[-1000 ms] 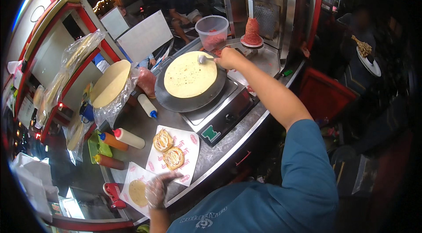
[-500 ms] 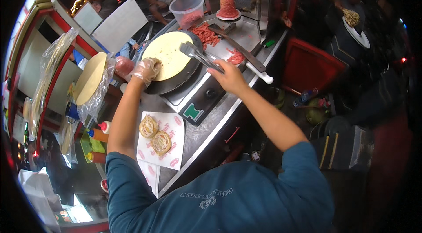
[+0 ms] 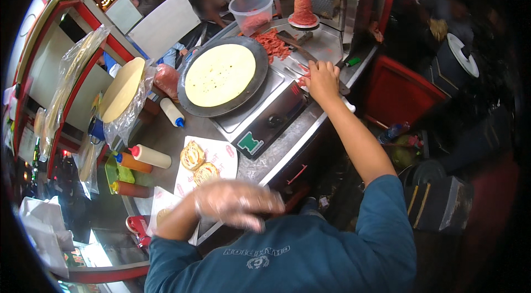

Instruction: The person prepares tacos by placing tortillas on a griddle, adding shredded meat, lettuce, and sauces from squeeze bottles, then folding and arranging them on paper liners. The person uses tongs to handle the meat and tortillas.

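Note:
A round pale flatbread (image 3: 220, 75) with dark flecks lies flat on a round black griddle (image 3: 260, 85) over a steel gas stove (image 3: 265, 121). My left hand (image 3: 238, 204), in a clear plastic glove, is blurred in front of my torso, fingers stretched and holding nothing. My bare right hand (image 3: 323, 80) is beyond the stove's right side, over the middle of a long knife (image 3: 298, 48) and beside red meat shreds (image 3: 272, 45). Its fingers are curled down; what they grip is hidden. The tongs cannot be made out. Two filled round pastries (image 3: 193, 156) lie on printed paper (image 3: 227, 168) near my left hand.
A meat cone (image 3: 302, 9) stands on a spit at the back, beside a clear plastic tub (image 3: 251, 11). Sauce bottles (image 3: 152, 157) lie at the left, one white bottle (image 3: 172, 112) close to the griddle. Bagged flatbreads (image 3: 123, 91) stand left. A red panel (image 3: 399, 91) is right of the counter.
My left hand has left the flatbread's edge and swung back to my torso. The right hand, which held tongs over the flatbread, has moved right to the meat and knife.

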`<control>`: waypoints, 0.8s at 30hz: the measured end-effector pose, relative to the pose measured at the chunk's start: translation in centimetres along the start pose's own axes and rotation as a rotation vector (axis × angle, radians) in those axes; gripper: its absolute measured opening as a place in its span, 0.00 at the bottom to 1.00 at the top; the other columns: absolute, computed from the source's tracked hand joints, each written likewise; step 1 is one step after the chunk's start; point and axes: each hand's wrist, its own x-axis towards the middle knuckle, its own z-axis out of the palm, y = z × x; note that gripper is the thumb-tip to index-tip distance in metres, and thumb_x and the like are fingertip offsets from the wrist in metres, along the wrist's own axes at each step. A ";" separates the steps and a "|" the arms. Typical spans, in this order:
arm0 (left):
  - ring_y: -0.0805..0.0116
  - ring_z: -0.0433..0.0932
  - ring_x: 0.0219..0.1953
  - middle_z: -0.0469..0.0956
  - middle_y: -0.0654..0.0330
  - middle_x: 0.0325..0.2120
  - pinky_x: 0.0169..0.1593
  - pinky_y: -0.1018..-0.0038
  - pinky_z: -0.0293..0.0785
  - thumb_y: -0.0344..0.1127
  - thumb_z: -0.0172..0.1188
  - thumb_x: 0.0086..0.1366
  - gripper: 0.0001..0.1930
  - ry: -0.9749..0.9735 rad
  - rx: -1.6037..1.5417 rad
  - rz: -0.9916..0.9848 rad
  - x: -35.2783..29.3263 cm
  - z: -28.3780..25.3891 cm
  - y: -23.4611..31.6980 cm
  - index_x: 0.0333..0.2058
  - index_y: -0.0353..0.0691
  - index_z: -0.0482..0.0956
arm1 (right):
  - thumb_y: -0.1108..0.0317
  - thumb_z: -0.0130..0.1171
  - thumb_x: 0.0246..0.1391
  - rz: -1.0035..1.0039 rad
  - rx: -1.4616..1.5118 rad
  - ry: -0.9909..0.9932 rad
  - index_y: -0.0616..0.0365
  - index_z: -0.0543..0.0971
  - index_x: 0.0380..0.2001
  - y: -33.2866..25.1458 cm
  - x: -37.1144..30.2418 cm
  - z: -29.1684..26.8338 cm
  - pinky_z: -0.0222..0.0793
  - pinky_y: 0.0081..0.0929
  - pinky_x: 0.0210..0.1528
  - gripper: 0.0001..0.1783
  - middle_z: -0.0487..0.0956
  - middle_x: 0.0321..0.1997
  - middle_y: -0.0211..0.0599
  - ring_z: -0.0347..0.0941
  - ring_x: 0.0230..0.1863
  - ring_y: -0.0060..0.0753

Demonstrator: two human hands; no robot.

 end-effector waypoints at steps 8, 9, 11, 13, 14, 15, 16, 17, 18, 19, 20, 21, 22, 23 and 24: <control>0.47 0.76 0.64 0.78 0.50 0.63 0.68 0.58 0.70 0.56 0.54 0.77 0.29 0.027 -0.371 -0.657 -8.8 12.7 -4.6 0.66 0.42 0.76 | 0.70 0.79 0.47 -0.242 0.928 0.238 0.59 0.81 0.43 -8.6 -11.5 4.7 0.74 0.38 0.49 0.20 0.81 0.43 0.43 0.76 0.44 0.51; 0.47 0.76 0.64 0.78 0.50 0.63 0.68 0.58 0.70 0.56 0.53 0.78 0.29 0.017 -0.360 -0.709 -8.9 13.7 -4.4 0.66 0.42 0.76 | 0.71 0.78 0.48 -0.204 0.971 0.258 0.59 0.82 0.42 -8.8 -11.9 5.2 0.74 0.40 0.49 0.19 0.81 0.43 0.43 0.76 0.44 0.52; 0.47 0.78 0.63 0.80 0.49 0.60 0.67 0.59 0.72 0.54 0.52 0.79 0.27 -0.015 -0.310 -0.767 -9.6 16.3 -4.4 0.66 0.42 0.76 | 0.73 0.76 0.49 -0.174 1.012 0.267 0.60 0.82 0.41 -9.3 -12.6 5.5 0.74 0.41 0.51 0.16 0.81 0.42 0.43 0.77 0.44 0.52; 0.47 0.78 0.62 0.80 0.49 0.60 0.66 0.59 0.73 0.52 0.51 0.80 0.26 -0.090 -0.351 -0.778 -9.9 17.2 -6.1 0.65 0.42 0.76 | 0.74 0.75 0.49 -0.168 0.965 0.315 0.60 0.83 0.40 -8.8 -13.1 6.0 0.76 0.42 0.52 0.14 0.81 0.43 0.43 0.79 0.46 0.51; 0.47 0.78 0.62 0.80 0.49 0.60 0.66 0.59 0.73 0.51 0.51 0.80 0.25 -0.114 -0.371 -0.785 -10.1 17.9 -6.7 0.65 0.42 0.76 | 0.75 0.74 0.50 -0.174 0.948 0.351 0.61 0.83 0.40 -8.9 -13.3 6.2 0.77 0.41 0.52 0.14 0.81 0.43 0.42 0.80 0.47 0.50; 0.47 0.79 0.62 0.80 0.48 0.60 0.66 0.58 0.73 0.50 0.51 0.80 0.25 -0.124 -0.407 -0.794 -10.3 18.7 -7.2 0.65 0.41 0.77 | 0.75 0.74 0.50 -0.159 0.961 0.357 0.61 0.83 0.39 -8.9 -13.4 6.5 0.78 0.40 0.52 0.13 0.82 0.43 0.42 0.81 0.47 0.49; 0.47 0.78 0.62 0.80 0.48 0.60 0.66 0.58 0.73 0.51 0.51 0.80 0.25 -0.140 -0.411 -0.775 -10.4 19.4 -7.9 0.65 0.41 0.77 | 0.74 0.74 0.50 -0.149 0.971 0.365 0.62 0.82 0.39 -8.8 -13.4 6.7 0.79 0.39 0.52 0.13 0.82 0.44 0.42 0.82 0.48 0.49; 0.47 0.78 0.62 0.80 0.48 0.60 0.66 0.58 0.73 0.51 0.51 0.80 0.25 -0.140 -0.413 -0.751 -10.5 20.2 -8.5 0.65 0.40 0.77 | 0.73 0.74 0.51 -0.147 0.922 0.360 0.62 0.82 0.39 -8.8 -13.5 6.8 0.81 0.37 0.51 0.12 0.83 0.45 0.41 0.83 0.49 0.48; 0.46 0.78 0.62 0.80 0.48 0.61 0.67 0.58 0.73 0.51 0.51 0.80 0.25 -0.136 -0.407 -0.720 -10.4 20.8 -8.9 0.64 0.40 0.77 | 0.72 0.73 0.53 -0.138 0.891 0.355 0.62 0.83 0.39 -8.7 -13.5 7.0 0.81 0.35 0.53 0.12 0.83 0.46 0.40 0.83 0.49 0.45; 0.46 0.78 0.62 0.79 0.48 0.61 0.67 0.57 0.73 0.52 0.51 0.80 0.26 -0.157 -0.409 -0.723 -10.3 21.2 -9.0 0.64 0.38 0.76 | 0.72 0.73 0.54 -0.131 0.870 0.387 0.61 0.83 0.39 -8.8 -13.7 7.6 0.82 0.34 0.53 0.11 0.83 0.46 0.40 0.83 0.49 0.43; 0.47 0.78 0.62 0.79 0.48 0.61 0.67 0.57 0.73 0.52 0.51 0.80 0.26 -0.167 -0.409 -0.719 -10.0 21.3 -9.1 0.64 0.38 0.76 | 0.71 0.73 0.54 -0.132 0.846 0.420 0.61 0.83 0.39 -9.0 -13.7 8.0 0.82 0.34 0.54 0.11 0.83 0.46 0.39 0.84 0.49 0.42; 0.47 0.78 0.62 0.79 0.48 0.61 0.67 0.57 0.73 0.51 0.51 0.80 0.26 -0.174 -0.408 -0.712 -9.7 21.4 -9.2 0.64 0.37 0.76 | 0.71 0.72 0.55 -0.132 0.831 0.419 0.61 0.83 0.39 -9.0 -13.8 8.2 0.82 0.33 0.54 0.11 0.83 0.46 0.39 0.84 0.48 0.42; 0.47 0.78 0.63 0.79 0.48 0.61 0.68 0.57 0.73 0.51 0.51 0.80 0.26 -0.179 -0.408 -0.703 -9.5 21.6 -9.4 0.64 0.37 0.76 | 0.71 0.72 0.55 -0.135 0.814 0.417 0.61 0.82 0.39 -9.0 -13.8 8.3 0.82 0.33 0.54 0.10 0.83 0.45 0.39 0.84 0.48 0.42; 0.47 0.78 0.63 0.79 0.48 0.61 0.68 0.58 0.73 0.51 0.52 0.80 0.26 -0.187 -0.413 -0.709 -9.6 21.8 -9.4 0.64 0.37 0.77 | 0.71 0.72 0.56 -0.136 0.796 0.414 0.61 0.82 0.39 -9.1 -14.0 8.4 0.82 0.33 0.54 0.10 0.83 0.45 0.39 0.84 0.47 0.41; 0.47 0.78 0.63 0.79 0.48 0.61 0.67 0.58 0.73 0.51 0.52 0.79 0.26 -0.192 -0.419 -0.713 -9.8 22.0 -9.5 0.63 0.36 0.77 | 0.72 0.72 0.56 -0.134 0.798 0.418 0.61 0.82 0.39 -9.2 -14.0 8.5 0.82 0.32 0.54 0.10 0.83 0.45 0.39 0.84 0.47 0.41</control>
